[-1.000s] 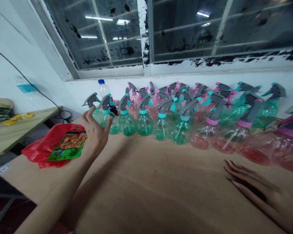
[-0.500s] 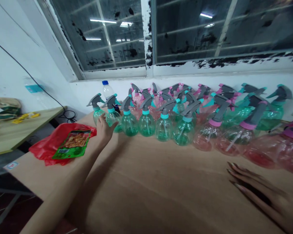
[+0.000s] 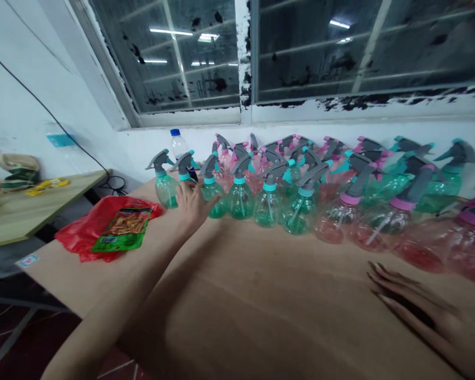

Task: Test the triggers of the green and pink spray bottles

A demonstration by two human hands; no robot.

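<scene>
1. Green bottles [image 3: 241,202] stand left of pink bottles [image 3: 338,224] in the front row.
2. Your left hand [image 3: 193,203], thumb wide, partly covers the second green bottle [image 3: 184,164]; contact is unclear.
3. Your right hand [image 3: 423,311], fingers extended, rests near pink bottles.

A printed snack packet [image 3: 124,229] is laid upon a red plastic bag [image 3: 77,229]; a blue-capped bottle [image 3: 178,143] is seen before the wall [image 3: 142,150], below a window [image 3: 166,74].
</scene>
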